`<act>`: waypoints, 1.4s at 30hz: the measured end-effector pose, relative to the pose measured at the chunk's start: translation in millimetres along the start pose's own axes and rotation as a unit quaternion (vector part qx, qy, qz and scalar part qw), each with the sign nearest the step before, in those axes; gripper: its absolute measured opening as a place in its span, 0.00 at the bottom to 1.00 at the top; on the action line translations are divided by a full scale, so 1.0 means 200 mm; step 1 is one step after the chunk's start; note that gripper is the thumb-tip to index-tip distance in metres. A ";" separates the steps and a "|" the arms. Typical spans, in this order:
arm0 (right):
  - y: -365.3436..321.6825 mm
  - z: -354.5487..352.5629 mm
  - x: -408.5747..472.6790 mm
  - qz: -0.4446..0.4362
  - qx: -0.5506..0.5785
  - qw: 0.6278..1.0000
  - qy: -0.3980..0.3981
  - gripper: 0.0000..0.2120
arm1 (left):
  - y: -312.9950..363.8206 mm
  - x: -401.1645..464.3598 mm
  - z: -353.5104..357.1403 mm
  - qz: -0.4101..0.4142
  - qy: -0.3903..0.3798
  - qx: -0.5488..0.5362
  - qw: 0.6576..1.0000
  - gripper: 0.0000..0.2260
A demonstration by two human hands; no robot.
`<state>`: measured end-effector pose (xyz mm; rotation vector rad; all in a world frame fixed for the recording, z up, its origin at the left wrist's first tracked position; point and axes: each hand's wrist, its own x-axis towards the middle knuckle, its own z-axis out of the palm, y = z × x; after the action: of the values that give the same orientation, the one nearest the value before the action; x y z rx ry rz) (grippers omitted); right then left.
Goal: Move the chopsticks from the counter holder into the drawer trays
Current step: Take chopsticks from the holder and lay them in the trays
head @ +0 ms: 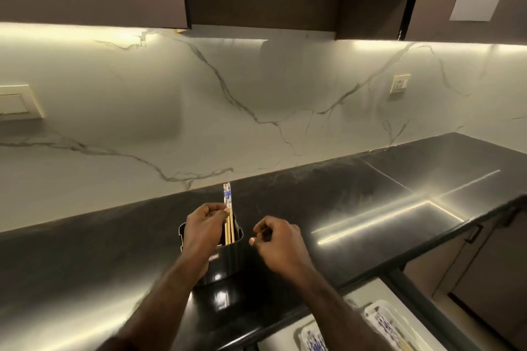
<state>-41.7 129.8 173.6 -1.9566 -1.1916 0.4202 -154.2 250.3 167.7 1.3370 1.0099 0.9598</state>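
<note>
A black holder (225,261) stands on the dark counter (370,208). A pair of wooden chopsticks (228,199) with blue-and-white patterned tops rises out of it. My left hand (204,229) pinches the pair just below the patterned part, above the holder's rim. My right hand (278,242) hovers just right of the holder, fingers loosely curled, holding nothing. Below the counter edge at the bottom right, the open drawer holds white trays: one tray (379,310) with patterned chopsticks lying in it, and a second tray (305,333) partly hidden by my right forearm.
A marble backsplash rises behind the counter, with a wall socket (400,84) at the right and a switch plate (20,101) at the left. Brown cabinets hang overhead. The counter turns a corner at the far right, with lower cabinet fronts beneath it.
</note>
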 end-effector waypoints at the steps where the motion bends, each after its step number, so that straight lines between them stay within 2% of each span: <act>1: 0.01 0.03 0.05 0.010 -0.001 1.000 0.002 0.08 | -0.01 0.08 0.01 -0.002 -0.002 0.010 1.000 0.04; 6: 0.04 0.17 0.27 0.052 0.001 0.999 0.013 0.07 | -0.06 0.43 0.06 0.011 -0.009 0.080 0.997 0.08; 15: 0.04 0.34 0.54 0.087 -0.007 0.996 0.020 0.15 | -0.23 0.75 0.11 -0.005 -0.065 0.176 0.982 0.28; 19: 0.04 0.40 0.59 0.086 -0.025 0.995 0.033 0.16 | -0.27 0.82 0.12 -0.014 -0.073 0.179 0.981 0.33; 23: 0.03 0.43 0.62 0.095 -0.032 0.994 0.035 0.18 | -0.29 0.86 0.12 -0.013 -0.083 0.181 0.980 0.31; 29: 0.03 0.45 0.68 0.117 -0.037 0.992 0.020 0.22 | -0.33 0.90 0.10 -0.004 -0.107 0.153 0.982 0.17; 33: 0.03 0.47 0.71 0.129 -0.056 0.990 -0.018 0.23 | -0.34 0.90 0.08 -0.010 -0.107 0.110 0.988 0.12; 38: 0.03 0.48 0.73 0.122 -0.106 0.983 -0.088 0.20 | -0.27 0.86 0.07 0.021 -0.118 0.056 0.991 0.11; 42: 0.02 0.47 0.73 0.098 -0.057 0.992 -0.063 0.13 | -0.13 0.83 0.08 0.050 -0.139 0.021 0.989 0.10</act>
<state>-24.4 296.2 127.4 -2.1837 -1.1271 0.5961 -90.8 404.3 138.1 1.5218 0.7594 0.8014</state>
